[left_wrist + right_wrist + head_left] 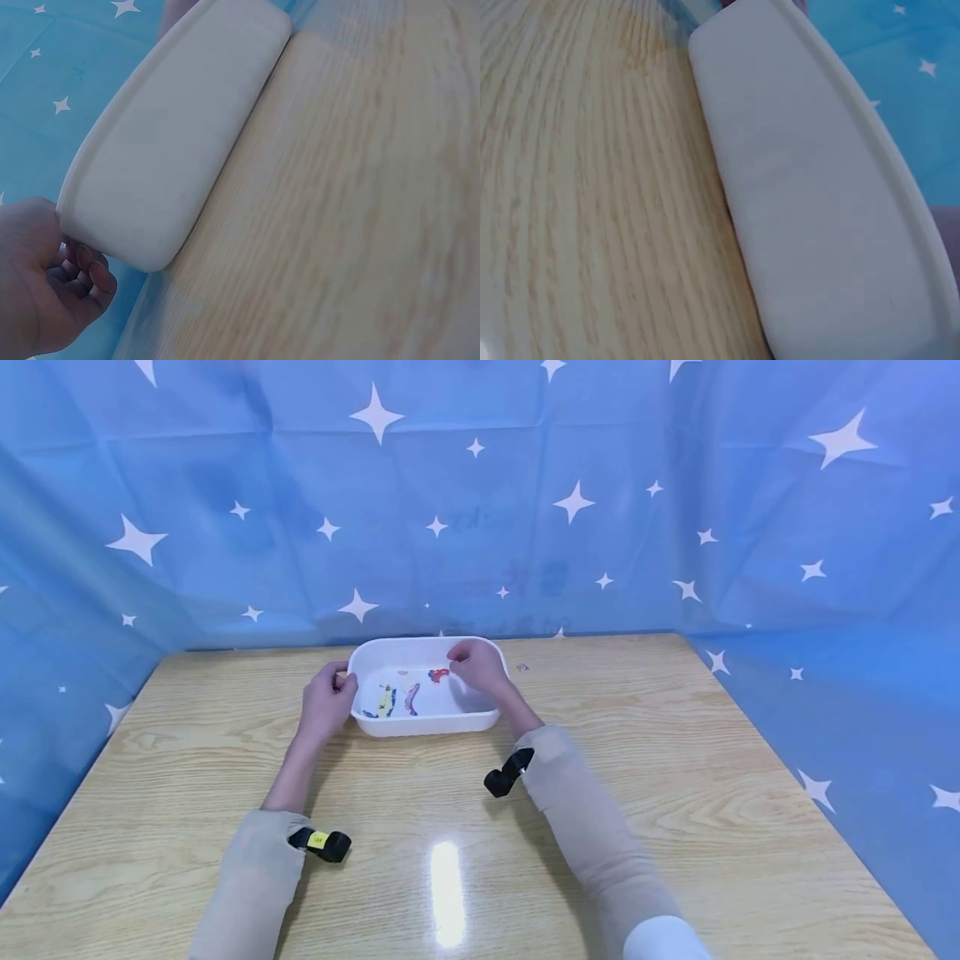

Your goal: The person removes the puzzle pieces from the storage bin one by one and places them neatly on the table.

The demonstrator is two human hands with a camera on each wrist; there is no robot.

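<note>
A white plastic basin (431,724) stands on the table, with several small colourful flat pieces lying inside. My left hand (327,700) grips its left rim, the thumb over the edge and the fingers curled outside. In the left wrist view, that hand (45,277) holds the end of the basin (172,135). Over the basin's right part, my right hand (480,670) reaches in with bent fingers, close to a red and blue piece (438,676). I cannot tell whether its fingertips pinch anything. A yellow piece (386,700) and a purple-pink piece (412,697) lie further left.
A small flat piece (522,667) lies on the wooden table (675,793) just right of the basin. Behind the table's far edge hangs a blue curtain (465,527) with white stars. Black wrist cameras (322,843) sit on both sleeves.
</note>
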